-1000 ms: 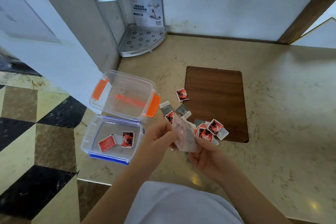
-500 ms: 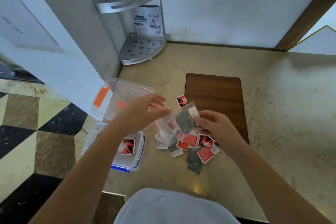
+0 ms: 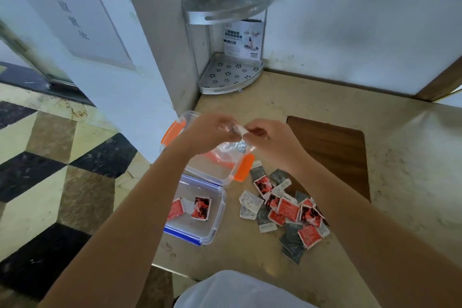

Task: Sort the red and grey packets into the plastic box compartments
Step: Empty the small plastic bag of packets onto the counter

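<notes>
My left hand (image 3: pixel 210 132) and my right hand (image 3: pixel 270 140) are raised together and both pinch a clear plastic bag (image 3: pixel 233 149) that hangs crumpled between them. Below the hands stands a clear box with orange clips (image 3: pixel 243 166), partly hidden by them. In front of it lies a clear box with blue trim (image 3: pixel 217 222) holding two red packets (image 3: pixel 201 207). To the right a loose pile of red and grey packets (image 3: pixel 287 210) is spread over the beige counter (image 3: pixel 237 250).
A dark wooden board (image 3: pixel 332 147) lies on the counter behind the pile. A metal corner shelf (image 3: pixel 230 72) stands at the back against the wall. The counter's left edge drops to a chequered floor (image 3: pixel 50 170). My white garment (image 3: pixel 237 292) shows at the bottom.
The bag was tipped over the counter and packets fell out onto the pile. Both hands then rose and moved back over the orange-clipped box, the bag now looking empty.
</notes>
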